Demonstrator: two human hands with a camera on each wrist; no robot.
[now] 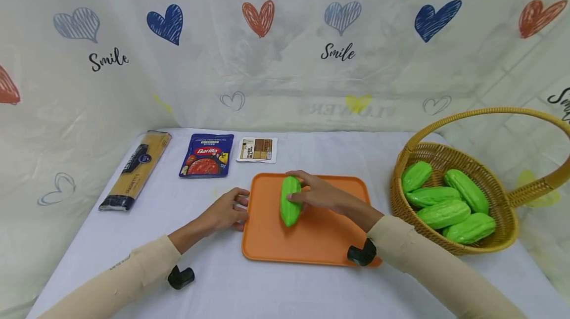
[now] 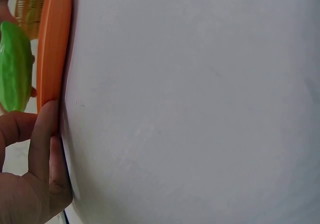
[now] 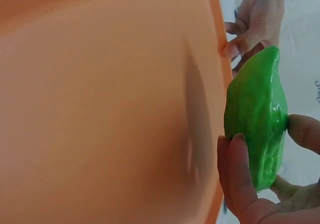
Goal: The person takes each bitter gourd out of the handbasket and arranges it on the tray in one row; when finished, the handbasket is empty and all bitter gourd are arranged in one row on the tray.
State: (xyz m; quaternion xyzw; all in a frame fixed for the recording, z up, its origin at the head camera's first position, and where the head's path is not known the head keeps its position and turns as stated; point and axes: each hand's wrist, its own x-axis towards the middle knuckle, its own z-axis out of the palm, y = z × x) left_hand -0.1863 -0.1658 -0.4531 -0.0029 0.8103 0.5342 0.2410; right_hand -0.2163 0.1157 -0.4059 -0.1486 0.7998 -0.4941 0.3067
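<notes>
Diffuse light, soft shadow on tray [image 3: 100, 99]

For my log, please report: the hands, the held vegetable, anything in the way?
Right hand holding vegetable above tray. Left hand touching tray's left side. Nothing visible between vegetable and tray.

The right sleeve [image 1: 427, 254] hides part of the tray [image 1: 303, 247] (its rim); the small packet's [image 1: 257, 150] lettering is illegible.

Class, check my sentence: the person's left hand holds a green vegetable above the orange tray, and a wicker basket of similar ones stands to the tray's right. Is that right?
Not quite: the hand is wrong. As the head view shows, the right hand holds the green vegetable above the orange tray, and a wicker basket of similar ones stands to the tray's right.
</notes>
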